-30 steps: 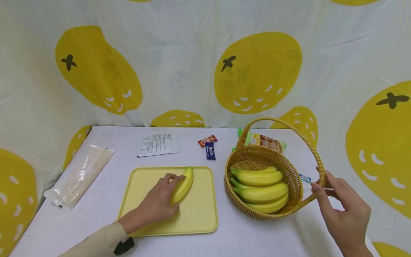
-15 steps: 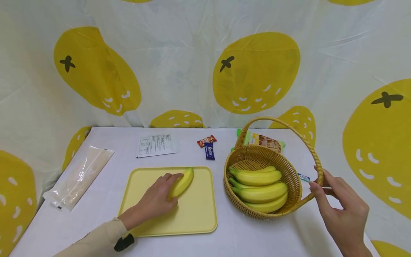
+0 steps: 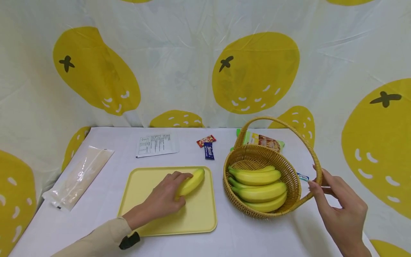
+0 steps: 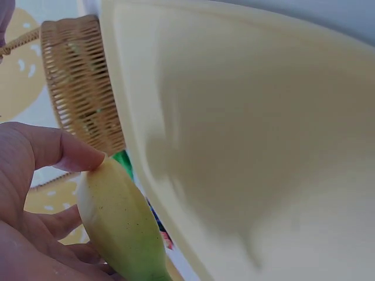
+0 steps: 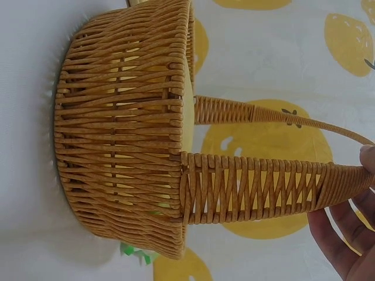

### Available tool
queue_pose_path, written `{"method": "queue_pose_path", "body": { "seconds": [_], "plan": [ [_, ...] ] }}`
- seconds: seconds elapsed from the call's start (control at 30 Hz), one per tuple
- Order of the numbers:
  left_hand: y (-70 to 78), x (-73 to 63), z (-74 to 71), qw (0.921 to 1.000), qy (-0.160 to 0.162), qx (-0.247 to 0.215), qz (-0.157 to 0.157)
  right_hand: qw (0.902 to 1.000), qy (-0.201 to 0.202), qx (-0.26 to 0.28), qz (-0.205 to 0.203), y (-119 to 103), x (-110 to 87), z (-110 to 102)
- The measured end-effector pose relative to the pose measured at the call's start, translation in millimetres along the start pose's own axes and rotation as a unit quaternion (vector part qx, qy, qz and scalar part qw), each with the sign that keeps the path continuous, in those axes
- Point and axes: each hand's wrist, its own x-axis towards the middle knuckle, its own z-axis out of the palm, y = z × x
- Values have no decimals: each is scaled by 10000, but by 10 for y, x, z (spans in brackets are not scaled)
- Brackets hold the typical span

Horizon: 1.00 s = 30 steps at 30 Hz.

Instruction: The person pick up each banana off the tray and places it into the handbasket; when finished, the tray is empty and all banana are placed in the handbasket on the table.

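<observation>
My left hand (image 3: 162, 200) grips a single yellow banana (image 3: 192, 182) with a greenish tip, over the pale yellow tray (image 3: 196, 223). In the left wrist view the thumb and fingers are round the banana (image 4: 120, 216), and a shadow falls on the tray (image 4: 281, 117); the banana looks raised off it. To the right of the tray stands a wicker basket (image 3: 230, 194) with several bananas (image 3: 260, 192) lying in it. My right hand (image 3: 345, 208) holds the side of the basket's tall handle (image 5: 252, 187) between thumb and fingers.
Behind the tray lie a white printed packet (image 3: 157, 145), a red wrapped snack (image 3: 206, 140) and a blue one (image 3: 209, 151). A clear-wrapped beige pack (image 3: 81, 175) is at the left. Behind the basket sits a green food bag (image 3: 268, 142); a small blue-white packet (image 3: 303, 177) is beside it.
My left hand has first drawn the banana slightly back, then moved it to the right and up over the tray. The right hand keeps its hold on the basket handle.
</observation>
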Motion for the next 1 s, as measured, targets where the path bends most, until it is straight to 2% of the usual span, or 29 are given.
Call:
{"method": "queue_pose_path", "body": {
  "seconds": [0.23,0.47,0.6,0.7,0.83,1.0],
  "plan": [
    [163,105,-15,9994,118,-101,310,9998,99,138,-100,40,-21,10],
    [460,334,-74,9975,30,-149,691,10000,39,33,-26,27,-9,3],
    [627,470,-68,9956,-82,-169,918,9998,69,169,-68,15,0,25],
    [761,573,-58,9933,-195,-158,1132,9996,96,238,-107,24,2,35],
    [942,715,-25,9889,-342,-107,1442,10000,26,64,-21,25,-7,15],
    [1127,912,88,9828,-492,-50,1778,9999,87,96,-62,-14,9,22]
  ]
}}
